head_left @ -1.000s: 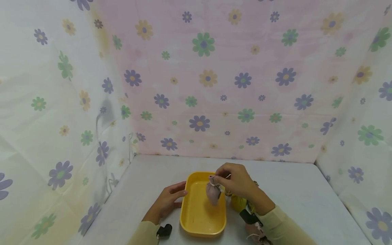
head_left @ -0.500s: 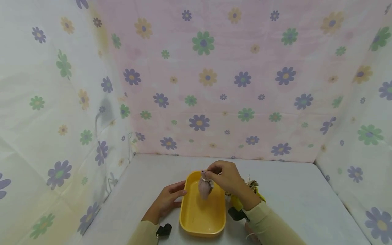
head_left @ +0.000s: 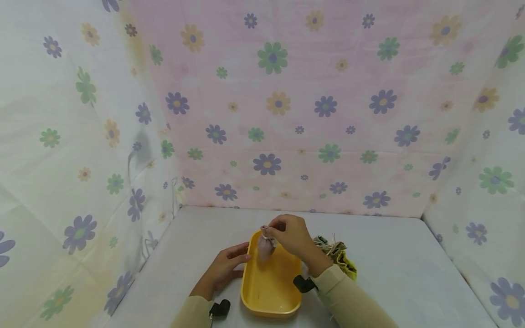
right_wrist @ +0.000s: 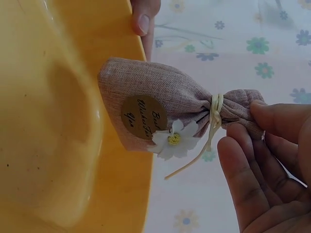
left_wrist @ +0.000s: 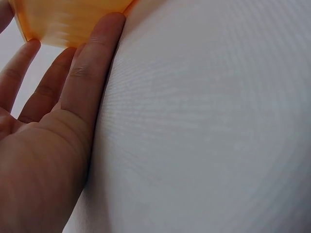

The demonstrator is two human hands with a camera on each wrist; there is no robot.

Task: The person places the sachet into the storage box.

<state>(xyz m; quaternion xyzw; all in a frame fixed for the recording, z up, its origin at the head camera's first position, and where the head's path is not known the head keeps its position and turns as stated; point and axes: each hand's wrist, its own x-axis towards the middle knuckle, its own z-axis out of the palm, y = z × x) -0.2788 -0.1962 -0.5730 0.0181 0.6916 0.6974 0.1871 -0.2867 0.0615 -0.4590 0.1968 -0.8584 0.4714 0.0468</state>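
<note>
A small mauve cloth sachet (head_left: 265, 246), tied at the neck with a cream cord, hangs over the far part of a yellow tray (head_left: 270, 310). My right hand (head_left: 292, 233) pinches its gathered top between thumb and fingers. The right wrist view shows the sachet (right_wrist: 146, 92) bearing a white fabric flower and a round brown label with writing. At the tray's left side my left hand (head_left: 223, 269) rests with its fingers against the outer wall; in the left wrist view those fingers (left_wrist: 92, 63) are extended and touch the tray (left_wrist: 68, 19).
Right of the tray, partly behind my right arm, lies a group of pouches (head_left: 342, 257) in yellow and green-brown with loose strings. A white cloth covers the table (head_left: 402, 269). Flowered fabric walls (head_left: 303, 114) stand at the back and both sides.
My right hand has carried the sachet leftward and slightly away across the tray. More of the pouches at the right now shows. The left hand and the tray have stayed in place.
</note>
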